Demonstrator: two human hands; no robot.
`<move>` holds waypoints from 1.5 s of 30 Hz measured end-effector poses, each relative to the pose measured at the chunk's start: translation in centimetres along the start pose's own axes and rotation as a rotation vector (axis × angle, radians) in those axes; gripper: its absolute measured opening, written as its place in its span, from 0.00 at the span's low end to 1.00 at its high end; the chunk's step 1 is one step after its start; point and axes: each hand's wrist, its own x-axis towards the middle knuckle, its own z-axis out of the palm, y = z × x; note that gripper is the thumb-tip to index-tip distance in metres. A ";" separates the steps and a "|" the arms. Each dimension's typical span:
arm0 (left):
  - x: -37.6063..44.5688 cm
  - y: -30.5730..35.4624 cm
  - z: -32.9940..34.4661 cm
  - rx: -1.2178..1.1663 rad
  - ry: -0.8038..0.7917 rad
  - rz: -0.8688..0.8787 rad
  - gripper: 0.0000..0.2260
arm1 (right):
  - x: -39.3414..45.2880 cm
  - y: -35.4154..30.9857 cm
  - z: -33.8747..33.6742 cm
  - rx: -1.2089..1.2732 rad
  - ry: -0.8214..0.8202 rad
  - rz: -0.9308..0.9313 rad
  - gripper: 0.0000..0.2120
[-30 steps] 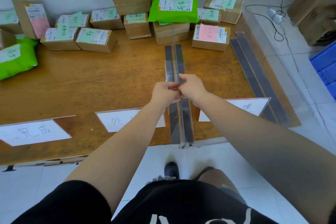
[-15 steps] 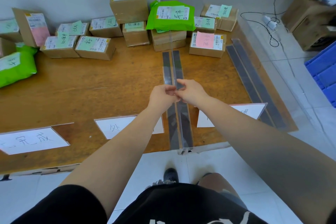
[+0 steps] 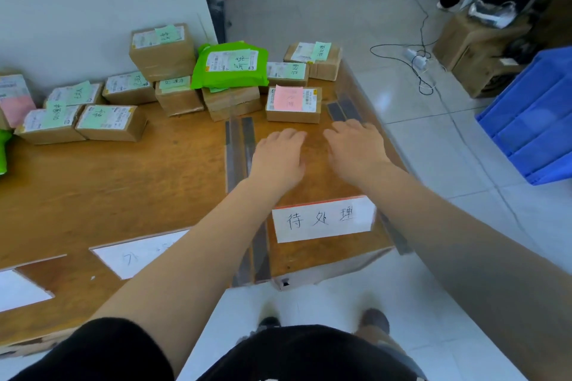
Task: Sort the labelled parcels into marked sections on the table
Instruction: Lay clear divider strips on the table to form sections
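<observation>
Both hands out over the wooden table (image 3: 123,182), palms down, fingers straight and loosely spread, holding nothing. Parcel with pink note (image 3: 293,104) lies just beyond the fingertips, untouched. Left hand (image 3: 280,158) sits directly nearer the camera than that parcel; right hand (image 3: 356,148) nearer and to its right. Green bag parcel (image 3: 230,65) lies behind the pink-note parcel, to its left, atop a box. White section sign (image 3: 323,219) sits on the near side, past the wrists.
</observation>
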 end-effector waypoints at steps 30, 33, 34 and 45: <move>7.5 20.4 9.7 -1.401 -0.060 -0.804 0.21 | -2.2 17.0 9.7 1.705 -0.563 0.381 0.23; 7.4 20.6 10.4 -1.483 -0.032 -0.803 0.21 | -2.1 16.4 10.2 1.730 -0.551 0.389 0.22; 7.2 20.6 10.6 -1.503 -0.020 -0.793 0.20 | -2.1 16.3 10.3 1.719 -0.535 0.392 0.22; 5.7 20.3 12.1 -1.546 0.014 -0.787 0.22 | -4.3 16.4 9.6 1.290 -0.292 0.169 0.17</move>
